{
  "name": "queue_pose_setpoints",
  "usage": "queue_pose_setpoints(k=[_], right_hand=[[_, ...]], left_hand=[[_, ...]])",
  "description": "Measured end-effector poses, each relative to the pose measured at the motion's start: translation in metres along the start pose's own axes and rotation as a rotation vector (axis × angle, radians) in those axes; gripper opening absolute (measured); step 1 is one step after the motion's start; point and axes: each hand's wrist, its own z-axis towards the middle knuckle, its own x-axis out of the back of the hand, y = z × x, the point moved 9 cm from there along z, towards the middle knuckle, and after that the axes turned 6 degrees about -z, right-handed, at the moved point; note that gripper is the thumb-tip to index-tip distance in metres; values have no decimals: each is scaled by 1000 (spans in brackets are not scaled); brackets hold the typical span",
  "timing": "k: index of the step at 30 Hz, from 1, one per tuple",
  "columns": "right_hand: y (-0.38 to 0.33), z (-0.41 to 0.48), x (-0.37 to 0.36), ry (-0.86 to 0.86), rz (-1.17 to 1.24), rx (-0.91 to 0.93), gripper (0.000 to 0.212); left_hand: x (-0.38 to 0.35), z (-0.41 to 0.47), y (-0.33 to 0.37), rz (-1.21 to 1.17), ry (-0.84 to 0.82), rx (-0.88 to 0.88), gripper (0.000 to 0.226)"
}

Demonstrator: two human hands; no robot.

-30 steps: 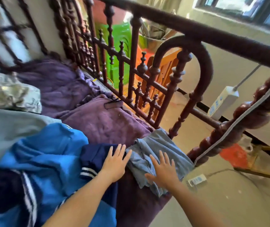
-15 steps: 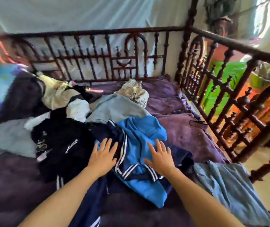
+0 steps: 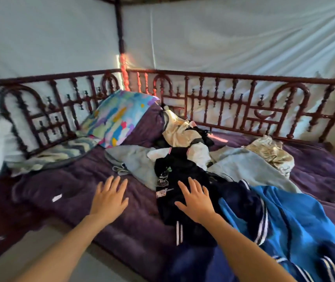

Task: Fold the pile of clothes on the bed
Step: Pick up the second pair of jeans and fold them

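Observation:
A loose pile of clothes lies across the purple bed cover [image 3: 77, 186]. In it are a black printed garment [image 3: 174, 180], a blue and navy striped jacket [image 3: 284, 218], grey-blue garments [image 3: 249, 169] and cream pieces [image 3: 180, 131]. My right hand [image 3: 195, 200] is spread flat, fingers straight, over the black garment. My left hand [image 3: 109, 196] is open with straight fingers above the bare cover, left of the pile. Neither hand grips anything.
A dark red wooden railing [image 3: 223, 102] runs along the back and left of the bed, with pale netting behind it. A colourful pillow [image 3: 119, 117] leans in the back corner. A folded patterned cloth [image 3: 54, 153] lies at the left. Floor shows at the lower left.
The view has swung left from the bed's right end to its left part. Both hands moved left, off the grey-blue cloth and blue jacket, to the black garment and the bare cover.

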Motion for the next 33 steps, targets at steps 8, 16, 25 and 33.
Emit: queue_pose_setpoints(k=[8,16,25,33], right_hand=[[-91,69,-5,-75,-38,52,67],[-95,195,-3,-42,-24,19,64],[-125,302,-61,-149,25,16,60],[-137,361,-134,-292,93,-183,59]], left_hand=[[-31,24,-108,-39,30,20,60],[-57,121,-122,-41,96,-89,62],[-144,182,-191,-12,-117,-157,47],[-255,261,-191,-117,-226,-411,57]])
